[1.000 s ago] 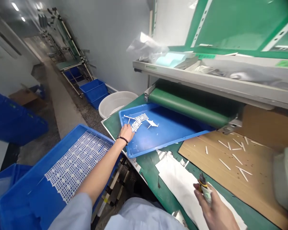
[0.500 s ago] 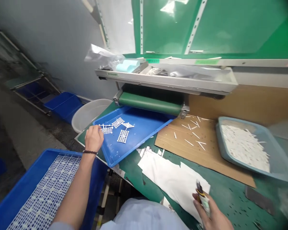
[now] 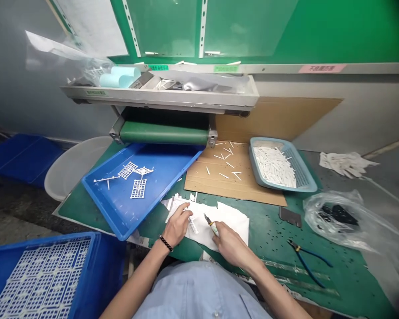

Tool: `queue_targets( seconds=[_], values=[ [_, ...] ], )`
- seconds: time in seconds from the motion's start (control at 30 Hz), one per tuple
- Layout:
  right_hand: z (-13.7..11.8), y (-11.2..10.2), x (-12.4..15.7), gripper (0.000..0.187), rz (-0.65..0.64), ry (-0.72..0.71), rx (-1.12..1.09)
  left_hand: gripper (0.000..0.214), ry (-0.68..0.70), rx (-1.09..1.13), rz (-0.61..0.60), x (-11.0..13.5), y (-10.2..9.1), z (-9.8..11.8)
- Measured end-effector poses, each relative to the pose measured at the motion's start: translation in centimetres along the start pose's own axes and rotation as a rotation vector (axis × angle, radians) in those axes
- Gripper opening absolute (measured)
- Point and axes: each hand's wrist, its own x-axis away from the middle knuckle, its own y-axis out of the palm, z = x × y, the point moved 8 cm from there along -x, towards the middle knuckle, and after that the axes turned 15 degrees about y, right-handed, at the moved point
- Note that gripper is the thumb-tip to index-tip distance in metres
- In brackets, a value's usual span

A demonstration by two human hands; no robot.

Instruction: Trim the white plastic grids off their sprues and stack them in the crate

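My left hand [image 3: 177,225] rests closed on the white paper sheet [image 3: 232,219] at the table's front edge, pinching a small white grid piece [image 3: 192,225]. Just right of it, my right hand [image 3: 228,241] grips small cutters [image 3: 210,224] whose tip points toward the piece. The blue tray [image 3: 119,210] to the left holds three white grid parts [image 3: 138,188] and a sprue stick [image 3: 105,179].
A green conveyor roller [image 3: 162,133] sits behind the tray under a metal shelf [image 3: 159,97]. A light-blue basket [image 3: 304,181] holds white sticks, and more lie on cardboard [image 3: 232,188]. Blue pliers [image 3: 304,257], a plastic bag [image 3: 346,219], a blue crate [image 3: 36,274] and a white bucket [image 3: 73,166] surround.
My left hand left the blue tray and came back to the paper sheet with a white piece. My right hand moved up with the cutters. The view swung right.
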Motion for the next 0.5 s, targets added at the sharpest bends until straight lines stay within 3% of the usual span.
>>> queue_targets(
  seconds=[0.1,0.2,0.37,0.5],
  values=[
    [-0.4,0.3,-0.7,0.021,-0.047,0.03,0.105,0.031,-0.066,0.068,0.002,1.0,1.4,-0.4],
    [-1.0,0.6,-0.8,0.027,-0.113,0.053,0.204,0.058,-0.112,0.147,0.006,1.6,2.3,-0.4],
    [-2.0,1.8,-0.7,0.028,-0.183,0.042,0.313,0.072,-0.18,0.222,0.177,2.8,3.2,-1.2],
    [-2.8,2.5,-1.0,0.027,-0.184,0.03,0.344,0.1,-0.239,0.315,0.186,3.4,3.9,-2.1]
  ],
)
